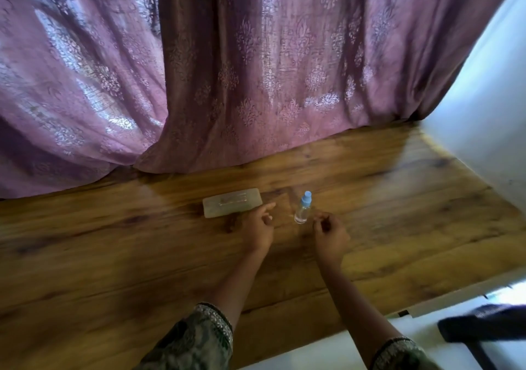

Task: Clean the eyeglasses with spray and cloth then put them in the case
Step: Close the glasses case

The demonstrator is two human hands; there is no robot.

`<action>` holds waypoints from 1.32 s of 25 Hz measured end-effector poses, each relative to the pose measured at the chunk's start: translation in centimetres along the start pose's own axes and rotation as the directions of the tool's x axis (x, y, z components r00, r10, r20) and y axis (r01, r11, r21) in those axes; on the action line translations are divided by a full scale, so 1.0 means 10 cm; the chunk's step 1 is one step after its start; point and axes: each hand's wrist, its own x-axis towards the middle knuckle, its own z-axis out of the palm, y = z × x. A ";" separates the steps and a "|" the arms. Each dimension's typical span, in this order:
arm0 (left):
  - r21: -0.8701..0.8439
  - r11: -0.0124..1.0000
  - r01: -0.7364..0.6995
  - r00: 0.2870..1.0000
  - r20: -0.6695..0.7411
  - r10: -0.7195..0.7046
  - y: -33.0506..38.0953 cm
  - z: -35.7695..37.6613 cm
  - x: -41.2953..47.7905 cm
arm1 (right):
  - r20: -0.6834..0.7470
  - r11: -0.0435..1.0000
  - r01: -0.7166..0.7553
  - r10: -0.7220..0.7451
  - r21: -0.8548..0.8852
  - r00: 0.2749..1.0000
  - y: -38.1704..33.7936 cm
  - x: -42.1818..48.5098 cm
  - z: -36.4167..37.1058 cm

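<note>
No glasses in plain view; perhaps inside the case (232,203), flat and closed at mid-table, with a faint shape behind its cloudy lid, too blurred to name. No cloth to be made out either. Near the case's right end, upright, the bottle (303,209), clear with a blue cap. Between case and bottle, the left hand (257,228), forefinger stretched out just beside the case's right end, other fingers loosely bent, grasping nothing. Just right of the bottle, close but apparently not touching, the right hand (330,234), fingers curled inward; cannot tell whether pinching something small or bare. Under all this, a glossy wooden table (113,256); behind, a purple curtain (256,71) draped onto its far edge.

Judged as the very start: nothing sprayed, nothing wiped. Risks from here:
- Knocking over the slim bottle with a sideways brush from either hand, so near on both sides.
- Sliding the case across the slick wood instead of opening it, if pried one-handed.
- Spilling the contents if popped open abruptly.
- Smearing lenses if gripped by the glass rather than the frame.
</note>
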 end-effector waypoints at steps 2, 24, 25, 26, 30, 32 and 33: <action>0.041 0.999 -0.007 0.994 0.113 0.002 0.03 0.13 -0.01 | 0.078 1.000 0.006 -0.004 -0.026 0.997 0.02 0.09 -0.01; 0.106 0.992 -0.069 0.989 0.137 0.054 0.19 -0.04 0.41 | 0.426 0.998 0.051 -0.059 0.029 0.903 -0.48 0.50 0.50; 0.116 0.991 -0.067 0.990 0.131 0.052 0.17 -0.07 0.44 | 0.441 0.998 0.062 -0.065 0.022 0.895 -0.51 0.51 0.55; 0.124 0.990 -0.063 0.990 0.130 0.047 0.16 -0.09 0.46 | 0.451 0.997 0.070 -0.070 0.015 0.890 -0.52 0.52 0.59; 0.149 0.988 -0.037 0.991 0.130 0.017 0.10 -0.16 0.51 | 0.476 0.996 0.089 -0.064 -0.029 0.877 -0.54 0.52 0.71; 0.172 0.985 -0.028 0.991 0.137 0.005 0.09 -0.17 0.52 | 0.485 0.995 0.090 -0.059 -0.040 0.872 -0.54 0.53 0.75; 0.183 0.983 -0.032 0.990 0.141 0.006 0.09 -0.17 0.52 | 0.487 0.996 0.082 -0.052 -0.040 0.872 -0.54 0.53 0.75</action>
